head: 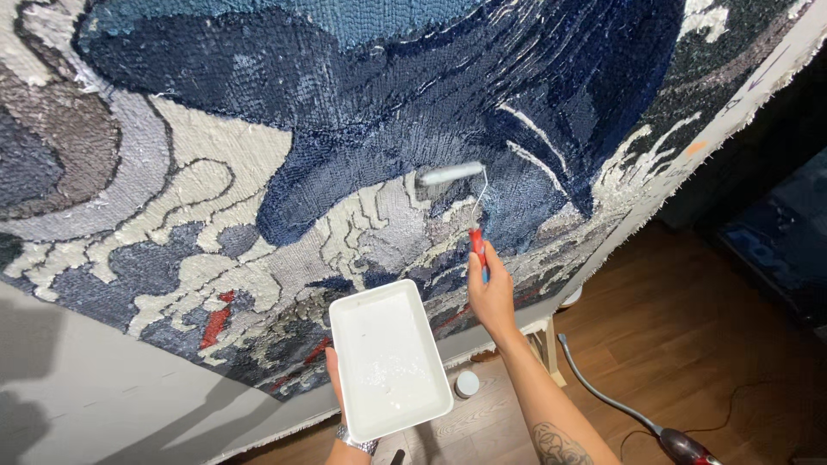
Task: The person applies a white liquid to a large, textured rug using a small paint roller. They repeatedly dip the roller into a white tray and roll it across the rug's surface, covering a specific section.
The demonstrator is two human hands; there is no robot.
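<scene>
Head view, looking down the arms, and nearest to us is the tray [388,357], a white rectangular one with a wet white film pooled toward its lower end. The left hand [338,379] is under it, fingers wrapped around the left edge and clamped on, holding it roughly level at waist height. A watch [356,443] shows at that wrist. Just right of the tray, the right hand [491,297] is closed around the red handle of the roller [451,173], arm stretched up and forward. The two hands are apart, each busy with its own thing.

Follow the wire frame up and the roller's sleeve is lying flat against the rug [362,129], right where the dark blue field meets the cream lines. So this looks like the spreading step: white coating going onto the stretched rug backing, pass by pass.

Judging by the thin film on the sleeve, the next move calls for steady pressure and an even stroke, then a dip back into the tray.

Farther off, a small white tub [466,384] sits on the wood floor [689,344], with a grey hose [603,392] trailing right.
</scene>
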